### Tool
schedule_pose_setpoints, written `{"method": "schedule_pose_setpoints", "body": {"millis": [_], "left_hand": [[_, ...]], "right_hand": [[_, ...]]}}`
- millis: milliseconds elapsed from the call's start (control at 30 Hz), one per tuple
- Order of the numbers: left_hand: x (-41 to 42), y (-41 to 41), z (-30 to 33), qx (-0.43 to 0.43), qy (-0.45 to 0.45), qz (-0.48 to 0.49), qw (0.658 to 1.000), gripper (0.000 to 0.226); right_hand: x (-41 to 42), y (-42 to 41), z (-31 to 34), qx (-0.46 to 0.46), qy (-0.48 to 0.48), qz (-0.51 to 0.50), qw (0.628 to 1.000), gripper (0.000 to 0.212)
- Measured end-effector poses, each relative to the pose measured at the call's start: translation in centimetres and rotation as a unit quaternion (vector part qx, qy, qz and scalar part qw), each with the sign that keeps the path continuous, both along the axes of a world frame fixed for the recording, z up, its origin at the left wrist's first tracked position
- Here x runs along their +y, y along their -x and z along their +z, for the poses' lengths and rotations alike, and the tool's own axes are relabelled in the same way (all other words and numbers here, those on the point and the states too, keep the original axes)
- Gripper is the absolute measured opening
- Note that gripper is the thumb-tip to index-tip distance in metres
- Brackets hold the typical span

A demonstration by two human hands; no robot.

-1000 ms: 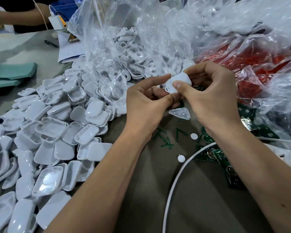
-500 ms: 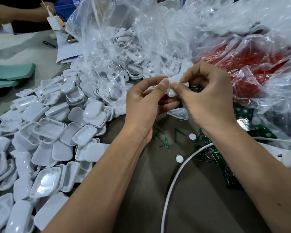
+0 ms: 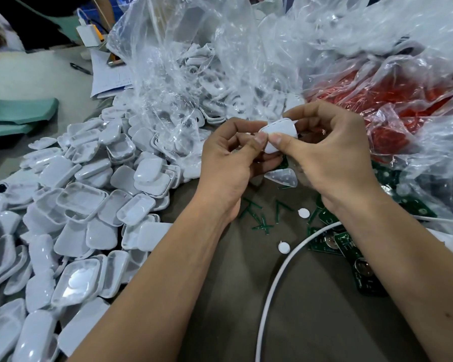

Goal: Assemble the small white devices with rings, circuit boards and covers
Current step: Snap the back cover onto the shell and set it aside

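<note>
1. White plastic, smooth and glossy: in the head view, the small device (image 3: 279,135) is held above the counter (image 3: 233,296), in front of the clear bags (image 3: 194,61), with both hands meeting on it.
2. The left hand (image 3: 228,168) pinches its lower edge with the thumb, its fingers curled behind. The right hand (image 3: 332,155) clamps it, thumb on the flat face and fingers curled over the top rim. The two thumbs touch.
3. It looks light and stiff, likely slick, so gripping the rim seems surer than gripping the flat face. A cover probably snaps on under even thumb pressure; whether it is fully seated I cannot tell.
4. Just below the hands lies a clear triangular piece (image 3: 281,176). Green circuit boards (image 3: 335,241) lie beside the right wrist; they look thin and are best held by the edges.
5. A heap of white shells (image 3: 89,205) spreads to the left. Two white discs (image 3: 284,247) and a white cable (image 3: 277,278) lie on the counter nearby.
</note>
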State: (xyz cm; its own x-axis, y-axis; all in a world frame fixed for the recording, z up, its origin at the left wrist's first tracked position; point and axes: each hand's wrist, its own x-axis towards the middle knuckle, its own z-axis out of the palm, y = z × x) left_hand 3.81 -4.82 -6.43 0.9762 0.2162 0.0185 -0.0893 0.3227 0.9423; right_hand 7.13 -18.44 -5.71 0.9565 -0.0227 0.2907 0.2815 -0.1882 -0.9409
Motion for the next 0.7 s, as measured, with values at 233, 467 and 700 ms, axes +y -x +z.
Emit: {"method": "schedule_pose_setpoints", "body": {"millis": [233, 467, 700], "left_hand": [[0.32, -0.17, -0.22, -0.006, 0.019, -0.005, 1.0, 0.006], [0.3, 0.04, -0.27, -0.014, 0.001, -0.017, 1.0, 0.019], [0.2, 0.06, -0.52, -0.046, -0.109, -0.034, 0.992, 0.026]], "right_hand": [[-0.01, -0.11, 0.15, 0.034, -0.092, 0.043, 0.994, 0.012], [-0.12, -0.29, 0.08, 0.021, -0.076, 0.023, 0.997, 0.009], [-0.2, -0.19, 0.26, 0.055, -0.12, 0.027, 0.991, 0.01]]}}
